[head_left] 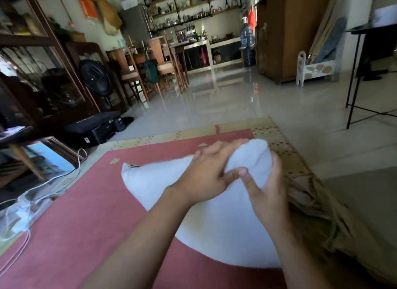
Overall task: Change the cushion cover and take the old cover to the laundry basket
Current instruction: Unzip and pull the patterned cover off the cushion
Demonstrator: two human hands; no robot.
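A bare white cushion insert point(217, 224) lies on the red rug point(86, 213) in front of me. My left hand point(206, 172) presses on its far right corner from above, fingers spread over the fabric. My right hand point(268, 192) grips the same corner from the right side, thumb pointing up toward the left hand. Both hands squeeze that corner together. A crumpled beige cloth with ties point(322, 213), which looks like a cushion cover, lies on the rug just right of the cushion. No laundry basket is in view.
A black printer point(96, 127) and white cables point(43, 187) sit at the rug's left edge beside dark wooden cabinets point(43, 73). Shiny tiled floor point(236, 99) stretches toward a dining table with chairs point(150, 67) and a kitchen counter. A black metal stand point(354, 73) rises at right.
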